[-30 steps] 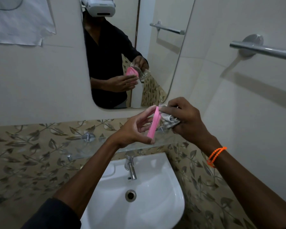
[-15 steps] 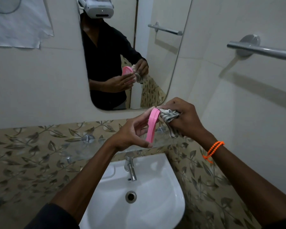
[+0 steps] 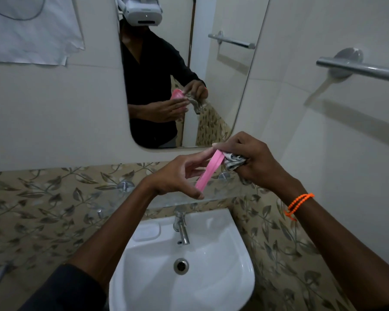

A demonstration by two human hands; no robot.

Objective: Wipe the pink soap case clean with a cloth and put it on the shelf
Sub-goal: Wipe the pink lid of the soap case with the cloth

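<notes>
So the pink soap case [image 3: 208,171] is up in the air over the sink, held edge-on and tilted, top end leaning right toward the cloth and bottom end down near the left thumb. The left hand [image 3: 177,178] has it pinched between thumb at the bottom and fingertips up at the top edge, other fingers fanned out loosely behind it. The right hand [image 3: 254,160] is curled round a bunched-up grey patterned cloth [image 3: 234,161], and that wad is pressed right against the top right side of the case. There's an orange beaded bracelet [image 3: 299,204] on the right wrist.

Just past the hands, against the wall, there's a glass shelf [image 3: 144,199] on round metal mounts, sitting above the sink. Can't tell if anything's on it, it's see-through and hard to read. Below that is a white sink [image 3: 245,279] with a chrome tap [image 3: 182,230] at the back and the drain in the middle. The wall behind has a band of leaf-patterned tile [image 3: 43,209] with plain cream tile above.

Higher up is a mirror [image 3: 238,90] showing the person in a dark shirt doing the same thing, pink case and cloth visible in the reflection. A towel bar [image 3: 364,69] sticks out on the right wall, and a sheet of white paper [image 3: 32,32] is stuck up on the far left.
</notes>
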